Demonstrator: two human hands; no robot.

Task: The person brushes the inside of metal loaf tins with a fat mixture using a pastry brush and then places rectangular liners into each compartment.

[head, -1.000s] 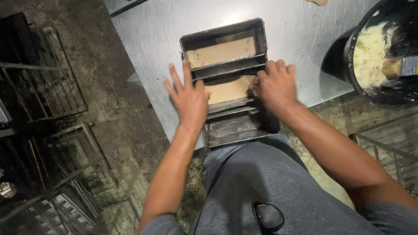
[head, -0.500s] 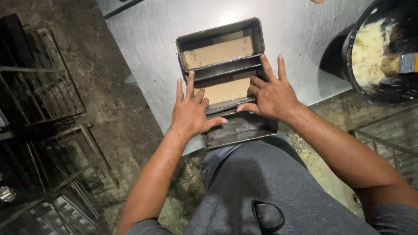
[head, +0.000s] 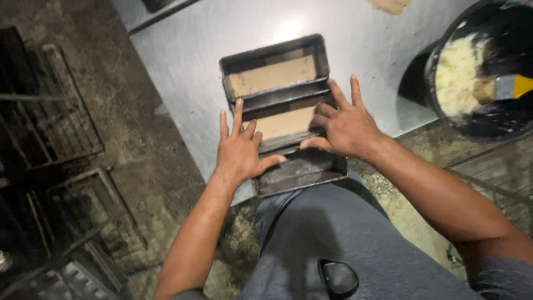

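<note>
A dark metal baking tin (head: 275, 61) with three joined compartments lies on a metal table (head: 183, 61). The far and middle compartments are lined with brown paper; the near one (head: 300, 175) is bare and overhangs the table edge. My left hand (head: 240, 153) rests on the tin's left side, fingers spread, with the thumb on the divider in front of the middle compartment. On the right side, my right hand (head: 344, 125) presses into the middle compartment with its fingers on the paper lining.
A big black tub (head: 483, 72) holding pale dough and a yellow-handled scraper (head: 513, 86) stands at the right. Dark wire racks (head: 61, 144) stand on the rough floor at the left. My grey-trousered leg (head: 344, 244) is just below the table edge.
Both hands have slid back toward me along the tin, from covering the middle compartment to its near edge. The fingers of both are now more spread.
</note>
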